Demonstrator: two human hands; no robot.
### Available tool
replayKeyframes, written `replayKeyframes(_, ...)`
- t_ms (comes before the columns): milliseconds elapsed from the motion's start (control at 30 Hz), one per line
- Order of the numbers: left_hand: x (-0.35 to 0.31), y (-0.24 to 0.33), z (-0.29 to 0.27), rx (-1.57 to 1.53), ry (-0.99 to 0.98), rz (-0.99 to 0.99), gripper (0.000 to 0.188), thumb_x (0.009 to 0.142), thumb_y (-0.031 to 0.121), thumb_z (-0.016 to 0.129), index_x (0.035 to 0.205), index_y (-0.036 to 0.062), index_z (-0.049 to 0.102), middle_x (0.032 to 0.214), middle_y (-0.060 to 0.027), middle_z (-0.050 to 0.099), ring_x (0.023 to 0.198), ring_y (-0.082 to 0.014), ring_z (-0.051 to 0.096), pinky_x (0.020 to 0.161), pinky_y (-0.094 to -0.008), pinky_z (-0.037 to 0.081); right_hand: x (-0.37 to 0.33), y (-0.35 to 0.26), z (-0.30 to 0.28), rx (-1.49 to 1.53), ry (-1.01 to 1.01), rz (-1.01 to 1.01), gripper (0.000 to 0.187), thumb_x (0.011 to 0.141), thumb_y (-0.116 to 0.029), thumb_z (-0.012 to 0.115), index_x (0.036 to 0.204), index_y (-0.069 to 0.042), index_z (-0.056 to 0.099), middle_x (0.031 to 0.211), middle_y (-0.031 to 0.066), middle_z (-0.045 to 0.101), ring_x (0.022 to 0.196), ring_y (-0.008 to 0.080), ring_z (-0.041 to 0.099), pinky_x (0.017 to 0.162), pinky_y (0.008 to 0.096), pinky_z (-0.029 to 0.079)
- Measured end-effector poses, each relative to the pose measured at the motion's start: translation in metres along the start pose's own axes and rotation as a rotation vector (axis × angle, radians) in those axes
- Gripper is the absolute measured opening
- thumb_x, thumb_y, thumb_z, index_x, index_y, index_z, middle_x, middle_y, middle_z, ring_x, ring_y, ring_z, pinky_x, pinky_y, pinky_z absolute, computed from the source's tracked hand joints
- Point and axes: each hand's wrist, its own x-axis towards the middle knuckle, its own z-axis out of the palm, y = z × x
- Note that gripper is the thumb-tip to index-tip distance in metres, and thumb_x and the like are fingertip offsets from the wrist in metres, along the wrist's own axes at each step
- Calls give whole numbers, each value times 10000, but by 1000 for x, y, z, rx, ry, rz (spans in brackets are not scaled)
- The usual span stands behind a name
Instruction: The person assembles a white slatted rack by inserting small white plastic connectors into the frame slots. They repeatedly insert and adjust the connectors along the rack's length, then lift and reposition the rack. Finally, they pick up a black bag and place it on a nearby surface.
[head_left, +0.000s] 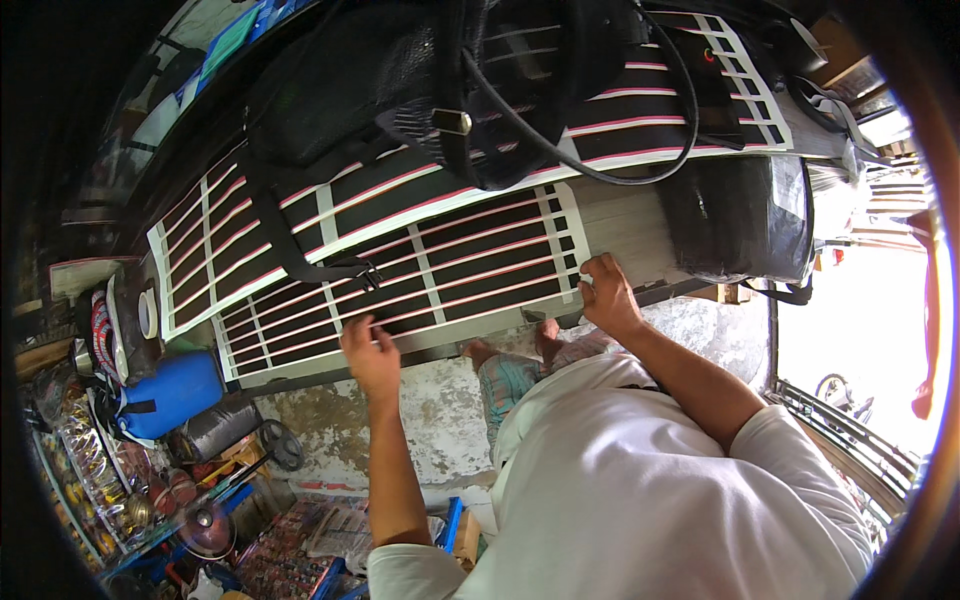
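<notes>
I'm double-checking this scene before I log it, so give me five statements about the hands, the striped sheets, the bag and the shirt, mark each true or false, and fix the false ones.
1. The left hand is at the near edge of the nearer striped sheet. True.
2. The right hand is at the left end of that sheet. False: it is at the right end.
3. The farther striped sheet partly covers the nearer one. True.
4. The black bag lies on the floor. False: it rests over the farther striped sheet.
5. The person's shirt is black. False: it is white.
</notes>
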Motion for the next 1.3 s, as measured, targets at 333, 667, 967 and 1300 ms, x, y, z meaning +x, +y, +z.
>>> replayKeyframes(333,-4,-100,-4,191,-93,-320,586,1114,395,605,1575,34,579,1704,-261,437,1576,-440,419,1247,-543,435,8,1,16,-37,100,-13,241,826,54,757,1022,-3,630,1035,218,645,1016,451,664,898,514,544)
replayKeyframes(667,-13,-89,18,242,-113,-431,905,1064,712,544,1676,52,449,1777,-140,372,1653,-345,323,1279,-785,159,11,-3,20,99,114,152,244,882,49,713,1077,5,572,814,186,672,749,405,701,730,455,565)
replayKeyframes(967,-18,-80,20,207,-132,-509,951,1059,758,493,1724,91,365,1828,-102,262,1695,-289,214,1280,-801,93,19,-6,13,95,48,254,354,847,52,716,1150,3,539,759,158,654,707,311,691,709,421,559)
replayKeyframes(1300,-24,-86,30,227,-50,-455,910,1069,729,516,1702,83,410,1811,-121,304,1682,-305,257,1271,-807,98,23,1,12,-81,59,167,362,839,-4,812,1088,-19,549,858,212,683,865,447,715,781,510,550)
